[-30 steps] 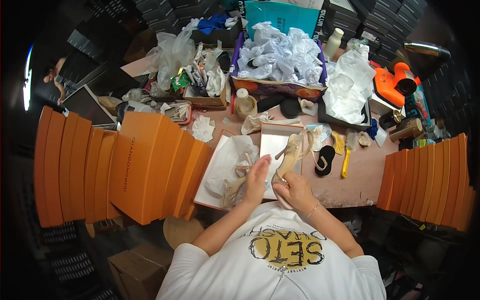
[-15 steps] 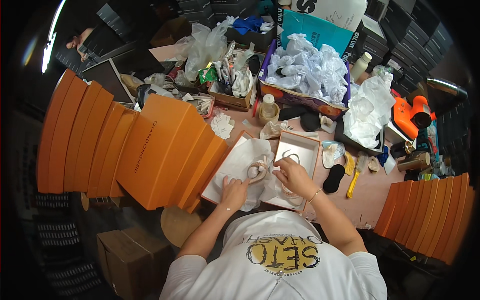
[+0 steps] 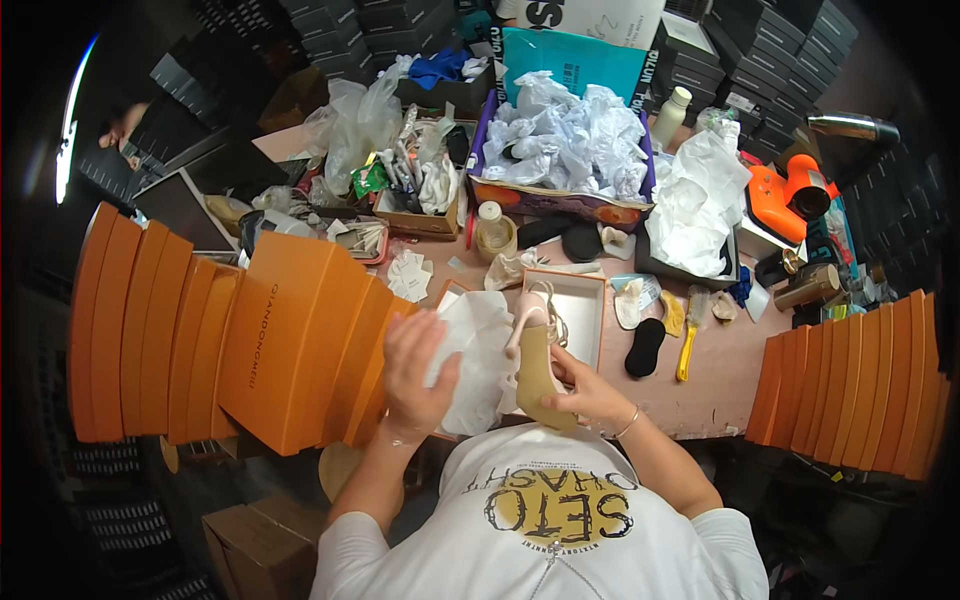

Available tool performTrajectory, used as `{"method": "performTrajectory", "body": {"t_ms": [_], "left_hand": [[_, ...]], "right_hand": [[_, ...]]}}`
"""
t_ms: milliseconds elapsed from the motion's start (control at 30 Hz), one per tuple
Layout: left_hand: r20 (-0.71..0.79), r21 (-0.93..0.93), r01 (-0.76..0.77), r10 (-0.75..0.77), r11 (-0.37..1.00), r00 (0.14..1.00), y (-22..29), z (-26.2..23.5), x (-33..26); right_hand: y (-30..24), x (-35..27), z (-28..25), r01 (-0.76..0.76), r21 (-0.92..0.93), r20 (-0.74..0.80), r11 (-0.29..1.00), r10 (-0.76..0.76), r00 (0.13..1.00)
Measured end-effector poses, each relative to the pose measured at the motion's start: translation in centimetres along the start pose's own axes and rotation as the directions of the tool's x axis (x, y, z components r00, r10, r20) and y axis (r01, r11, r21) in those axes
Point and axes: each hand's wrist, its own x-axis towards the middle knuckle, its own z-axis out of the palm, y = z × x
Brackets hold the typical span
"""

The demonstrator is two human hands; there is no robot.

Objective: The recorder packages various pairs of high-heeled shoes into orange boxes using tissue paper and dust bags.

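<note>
A high-heeled sandal (image 3: 540,370) is in my right hand (image 3: 592,392), tilted so its tan sole faces up. Its pale pink heel points toward the far left. Behind it stands an open shoebox (image 3: 588,300) with a white inside and orange rim; part of a strap or cord (image 3: 560,318) shows in it, mostly hidden by the sandal. My left hand (image 3: 415,368) is raised, fingers stretched out and holding nothing, just left of crumpled white tissue paper (image 3: 470,345). The tissue covers much of what lies under it.
Orange boxes (image 3: 290,330) stand in a row at the left, and more orange boxes (image 3: 840,390) at the right. A carton of white tissue (image 3: 575,140) is at the back. On the pink table lie a black pad (image 3: 645,348), a yellow-handled brush (image 3: 688,345) and a bottle (image 3: 492,228).
My right hand has taken hold of the sandal and lifted it, sole up. My left hand has risen off the tissue and moved left. The whole view has shifted slightly.
</note>
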Motion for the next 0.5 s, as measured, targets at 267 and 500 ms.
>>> {"method": "performTrajectory", "body": {"t_ms": [267, 500], "left_hand": [[0.810, -0.587, 0.697, -0.298, -0.412, 0.506, 3.0, 9.8, -6.6], [0.823, -0.559, 0.703, -0.191, -0.440, 0.535, 3.9, 7.9, -6.6]], "right_hand": [[1.6, -0.3, 2.4, 0.214, 0.455, -0.272, 0.864, -0.094, 0.958], [1.8, -1.6, 4.0, 0.215, 0.241, -0.376, 0.946, -0.114, 0.920]]}}
